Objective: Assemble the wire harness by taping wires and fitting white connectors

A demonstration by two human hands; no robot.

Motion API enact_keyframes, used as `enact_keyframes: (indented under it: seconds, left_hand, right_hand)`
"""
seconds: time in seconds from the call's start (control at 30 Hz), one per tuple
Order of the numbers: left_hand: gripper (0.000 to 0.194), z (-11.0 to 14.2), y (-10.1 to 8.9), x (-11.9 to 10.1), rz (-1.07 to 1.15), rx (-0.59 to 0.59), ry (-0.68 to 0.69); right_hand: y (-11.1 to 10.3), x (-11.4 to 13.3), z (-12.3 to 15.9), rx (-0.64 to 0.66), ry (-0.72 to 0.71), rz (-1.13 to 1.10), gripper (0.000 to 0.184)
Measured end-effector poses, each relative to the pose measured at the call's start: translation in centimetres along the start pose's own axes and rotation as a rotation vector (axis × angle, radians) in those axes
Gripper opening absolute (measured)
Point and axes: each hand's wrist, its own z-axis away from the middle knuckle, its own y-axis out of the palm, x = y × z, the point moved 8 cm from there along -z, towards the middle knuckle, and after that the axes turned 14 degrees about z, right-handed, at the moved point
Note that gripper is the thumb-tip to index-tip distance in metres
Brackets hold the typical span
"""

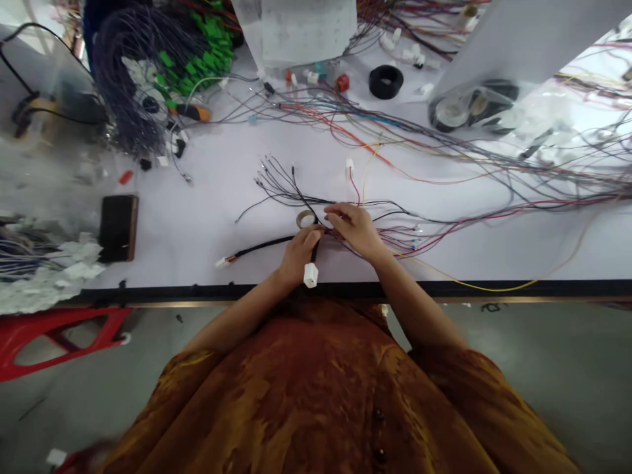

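Note:
Close to the table's front edge, my left hand (299,253) is closed around a wire harness. A black-wrapped branch (264,245) of it runs left to a small white plug, and a white connector (311,275) hangs below my fingers. My right hand (356,229) is just to the right, its fingers bent over the same bundle; what lies between its fingertips is hidden. Beside my left fingers lies a roll of tape (306,219). Black wires with bare metal terminals (266,172) fan out behind, and dark red wires (397,236) spread to the right.
At the back left lies a bundle of grey wires with green connectors (212,49). A dark phone (118,227) and bagged white connectors (59,266) lie left. A black tape roll (386,81) sits at the back; long loose wires (444,148) cross the right side.

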Motion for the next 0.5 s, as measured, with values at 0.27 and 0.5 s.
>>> enact_keyframes:
  seconds: [0.27,0.5]
  left_hand:
    - [0.026,0.7,1.0,0.3,-0.019,0.093,0.039]
    - [0.018,1.4,0.8,0.1,0.116,0.002,0.172]
  right_hand:
    - [3.8,0.9,-5.3,0.21,-0.019,0.395,0.018]
    - [-0.6,1.5,-5.0,-0.045,-0.078,0.323,0.027]
